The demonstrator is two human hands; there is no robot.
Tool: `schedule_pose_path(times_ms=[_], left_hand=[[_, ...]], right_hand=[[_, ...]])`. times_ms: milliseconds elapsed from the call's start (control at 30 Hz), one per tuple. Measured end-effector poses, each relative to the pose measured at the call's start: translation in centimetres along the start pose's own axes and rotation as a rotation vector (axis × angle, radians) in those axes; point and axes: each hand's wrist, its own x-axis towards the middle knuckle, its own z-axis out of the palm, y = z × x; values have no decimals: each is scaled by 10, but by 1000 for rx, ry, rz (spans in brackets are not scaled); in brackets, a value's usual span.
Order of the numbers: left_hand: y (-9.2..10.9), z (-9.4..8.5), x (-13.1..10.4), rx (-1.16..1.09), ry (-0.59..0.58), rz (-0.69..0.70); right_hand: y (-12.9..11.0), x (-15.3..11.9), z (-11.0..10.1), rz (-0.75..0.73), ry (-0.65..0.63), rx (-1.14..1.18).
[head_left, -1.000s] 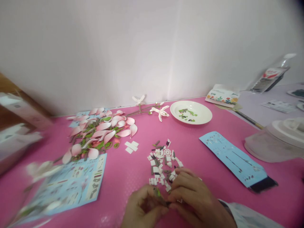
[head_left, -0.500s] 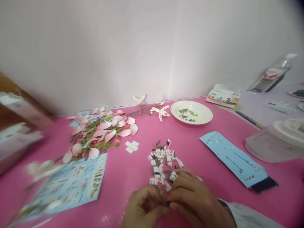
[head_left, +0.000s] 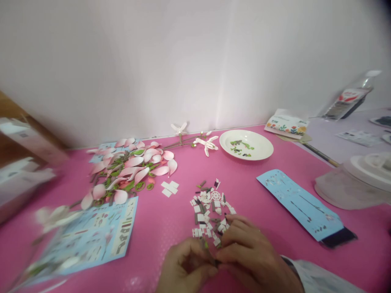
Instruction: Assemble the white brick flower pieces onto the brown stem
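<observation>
Low in the view, my left hand (head_left: 185, 266) and my right hand (head_left: 252, 252) meet fingertip to fingertip. Between them they pinch a small grey-brown brick piece with a bit of green (head_left: 206, 245), mostly hidden by the fingers. Right behind my hands lies a loose pile of small white, grey-brown and black building bricks (head_left: 209, 211). The edge of my right hand covers the near right side of this pile. Several flat white tiles (head_left: 170, 188) lie left of the pile.
Pink petals and green parts (head_left: 134, 162) are heaped left, beside a blue instruction sheet (head_left: 100, 232). White brick flowers (head_left: 206, 143) on stems lie near the wall. A white plate (head_left: 262, 151) holds green pieces. Rightward are a blue booklet (head_left: 297, 203), a translucent tub (head_left: 342, 187) and a bottle (head_left: 348, 97).
My right hand's fingers have shifted slightly at the pinched piece, and my left hand stays almost in place. Everything else on the table lies as before.
</observation>
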Motion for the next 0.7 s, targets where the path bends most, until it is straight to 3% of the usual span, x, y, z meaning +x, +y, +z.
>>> schedule_pose_path(times_ms=[300, 700], left_hand=[[-4, -6, -3, 121, 39, 7], [2, -2, -1, 115, -2, 29]], right_hand=[[1, -1, -1, 15, -27, -44], [-3, 0, 0, 10, -3, -55]])
